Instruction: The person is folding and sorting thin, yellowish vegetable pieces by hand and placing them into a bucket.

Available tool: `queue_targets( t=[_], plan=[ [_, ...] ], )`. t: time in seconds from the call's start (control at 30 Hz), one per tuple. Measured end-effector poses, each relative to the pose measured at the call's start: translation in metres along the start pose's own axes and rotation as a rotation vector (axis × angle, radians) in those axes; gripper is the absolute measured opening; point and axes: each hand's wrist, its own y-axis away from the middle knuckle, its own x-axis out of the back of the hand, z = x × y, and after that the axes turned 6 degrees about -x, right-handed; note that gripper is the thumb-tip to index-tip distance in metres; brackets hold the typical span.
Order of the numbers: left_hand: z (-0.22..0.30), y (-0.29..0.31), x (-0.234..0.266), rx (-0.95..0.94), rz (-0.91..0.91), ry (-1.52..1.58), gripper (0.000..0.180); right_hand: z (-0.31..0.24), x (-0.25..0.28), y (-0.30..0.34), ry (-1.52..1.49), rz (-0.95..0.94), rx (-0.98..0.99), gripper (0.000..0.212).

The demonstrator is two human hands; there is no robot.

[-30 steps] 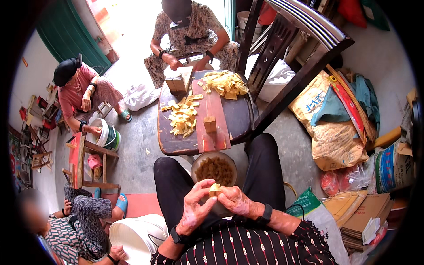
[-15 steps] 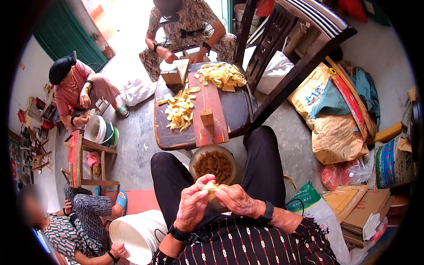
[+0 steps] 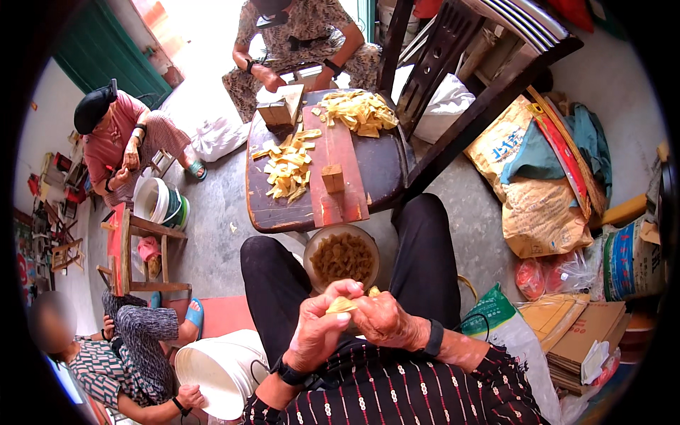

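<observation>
Above my lap, my left hand [image 3: 316, 327] and my right hand [image 3: 388, 323] meet, fingers closed on a pale yellow folded strip [image 3: 342, 305]. One end of it shows between my fingertips, and a small yellow bit peeks out above my right fingers; the rest is hidden. Between my knees, just beyond the hands, stands a round tub [image 3: 309, 263] filled with brown, crinkled pieces [image 3: 343, 258]. On the dark chair seat [image 3: 263, 216] ahead lie two heaps of yellow strips [image 3: 289, 170], with a reddish board [image 3: 327, 152] carrying a wooden block [image 3: 333, 178] between them.
A person [image 3: 304, 42] sits across the chair, another [image 3: 117, 134] by a white bucket [image 3: 150, 198], a third [image 3: 106, 372] holding a large white bucket [image 3: 221, 375]. The chair back [image 3: 489, 99] rises at right. Sacks [image 3: 545, 212] and flattened cardboard [image 3: 584, 333] lie along the right.
My fingers have shifted around the yellow strip, which now points left, and a second bit shows above my right hand. The person at far left has drawn their hands together above the bucket.
</observation>
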Motion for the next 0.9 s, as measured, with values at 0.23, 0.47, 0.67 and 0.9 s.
queue_targets(
  t=[0.23,0.47,0.67,0.9],
  plan=[
    [0.003,-0.005,0.013,-0.013,0.062,-0.831,0.014,0.019,0.006,0.001,0.111,-0.071,0.0,0.014],
    [0.0,-0.004,0.016,0.334,0.1,-0.283,0.023,0.025,0.018,-0.001,0.25,-0.195,0.044,0.013],
    [0.007,0.002,0.021,0.273,-0.037,-0.362,0.021,0.027,0.028,-0.001,0.0,-0.242,-0.035,0.022],
    [0.032,0.007,0.021,0.343,-0.108,-0.596,0.021,0.03,0.036,0.001,-0.205,-0.319,-0.139,0.03]
  ],
)
